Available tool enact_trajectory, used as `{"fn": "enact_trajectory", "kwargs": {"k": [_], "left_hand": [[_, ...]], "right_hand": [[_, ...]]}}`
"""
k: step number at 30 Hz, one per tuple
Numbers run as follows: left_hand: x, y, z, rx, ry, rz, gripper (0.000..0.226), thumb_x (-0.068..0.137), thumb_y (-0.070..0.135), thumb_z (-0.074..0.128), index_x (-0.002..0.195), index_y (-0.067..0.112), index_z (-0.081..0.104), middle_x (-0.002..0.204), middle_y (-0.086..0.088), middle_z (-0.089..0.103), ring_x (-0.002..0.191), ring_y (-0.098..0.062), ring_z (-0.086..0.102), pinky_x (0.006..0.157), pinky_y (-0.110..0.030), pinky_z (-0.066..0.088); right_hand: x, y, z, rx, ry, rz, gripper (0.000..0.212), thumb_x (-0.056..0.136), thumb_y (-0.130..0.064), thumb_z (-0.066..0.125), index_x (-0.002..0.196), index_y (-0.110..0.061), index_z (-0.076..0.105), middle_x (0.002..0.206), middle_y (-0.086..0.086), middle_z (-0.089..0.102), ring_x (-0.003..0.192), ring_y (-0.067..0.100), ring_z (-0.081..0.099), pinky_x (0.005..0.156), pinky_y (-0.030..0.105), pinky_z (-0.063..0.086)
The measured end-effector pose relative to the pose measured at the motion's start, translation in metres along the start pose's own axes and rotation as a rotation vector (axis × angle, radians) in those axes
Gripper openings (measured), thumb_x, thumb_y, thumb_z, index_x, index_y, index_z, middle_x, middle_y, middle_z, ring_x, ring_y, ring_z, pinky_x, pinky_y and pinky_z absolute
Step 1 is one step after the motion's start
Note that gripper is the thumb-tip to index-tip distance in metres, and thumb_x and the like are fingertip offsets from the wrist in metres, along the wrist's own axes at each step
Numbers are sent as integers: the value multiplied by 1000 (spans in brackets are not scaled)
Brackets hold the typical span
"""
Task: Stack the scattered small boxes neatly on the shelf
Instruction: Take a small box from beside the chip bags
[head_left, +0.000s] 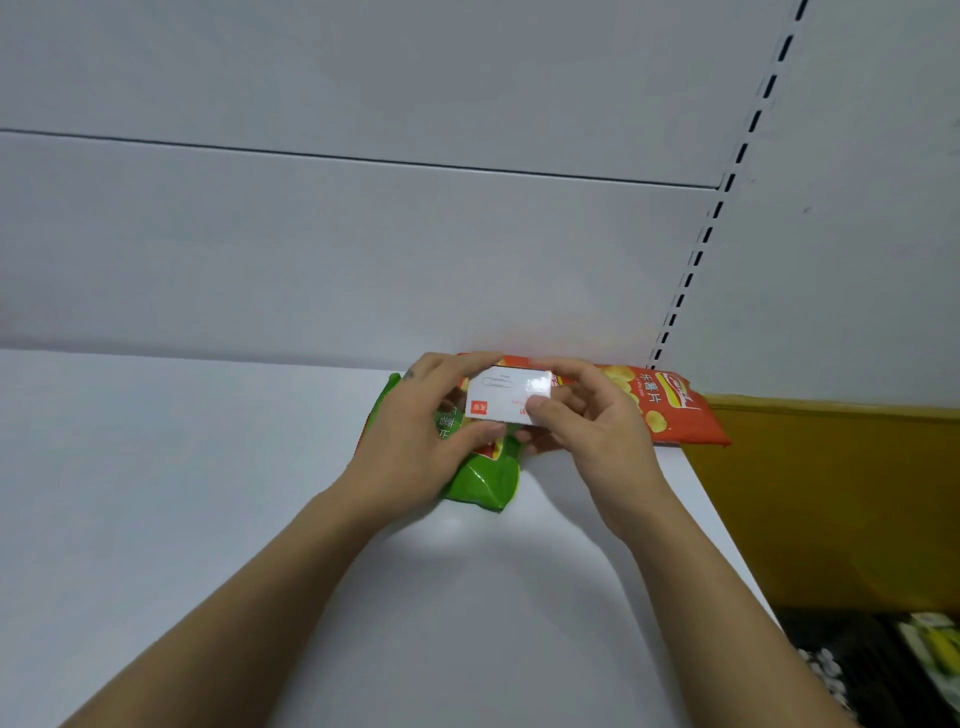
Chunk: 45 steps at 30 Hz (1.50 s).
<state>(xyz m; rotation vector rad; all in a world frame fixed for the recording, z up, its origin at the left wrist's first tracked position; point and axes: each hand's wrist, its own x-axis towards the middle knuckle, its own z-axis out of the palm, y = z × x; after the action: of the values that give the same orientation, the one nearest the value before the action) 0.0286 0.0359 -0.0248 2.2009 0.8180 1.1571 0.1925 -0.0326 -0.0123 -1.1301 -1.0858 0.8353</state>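
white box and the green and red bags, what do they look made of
The white box is likely coated cardboard, glossy: sharp flat edges and a glare patch on its face. The green bag looks like thin plastic or foil film, shiny: crinkles with bright highlights. The red bag seems the same printed film, smooth with a slight sheen.

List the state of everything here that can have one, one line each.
small white box: held at both ends, printed face up.
left hand: grips the box's left end.
right hand: pinches the box's right end.
green chip bag: lies on the shelf, partly under the left hand.
red chip bag: lies flat at the back of the shelf.
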Motion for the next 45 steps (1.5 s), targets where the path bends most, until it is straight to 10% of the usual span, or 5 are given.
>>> {"fn": "enact_trajectory", "kwargs": {"k": [6,11,21,27,45], "left_hand": [[-10,15,6,-340,43,-139,58,84,1,66,126,38,51,93,17,64,74,-6,63,69,-13,49],[-9,23,11,-557,124,-256,41,84,-3,64,114,24,56,93,-3,69,82,-30,66,75,-37,57],[-15,13,13,-187,-17,-109,70,76,23,79,134,42,44,108,23,54,99,-4,54,75,-14,47],[-10,17,5,-337,180,-181,37,80,7,72,106,34,69,99,15,70,85,-10,63,75,-24,53],[-36,42,-37,27,173,-125,52,75,12,78,120,28,59,111,15,63,98,-1,58,75,-16,49]], "right_hand": [[-3,-1,1,31,-53,46,30,84,8,64,103,-13,56,96,5,72,76,12,68,56,26,53],[-2,-4,-4,39,-164,93,73,82,4,69,138,-35,44,105,3,72,93,24,70,72,37,59],[-1,0,3,129,-82,143,40,95,-7,56,128,-29,57,110,8,70,95,20,70,70,30,57],[2,-1,-3,129,16,80,14,92,-8,60,105,-14,63,94,6,75,81,14,70,59,24,53],[-19,-10,14,91,-272,-72,56,78,13,68,119,-24,57,117,-5,66,94,19,71,79,34,59]]}}
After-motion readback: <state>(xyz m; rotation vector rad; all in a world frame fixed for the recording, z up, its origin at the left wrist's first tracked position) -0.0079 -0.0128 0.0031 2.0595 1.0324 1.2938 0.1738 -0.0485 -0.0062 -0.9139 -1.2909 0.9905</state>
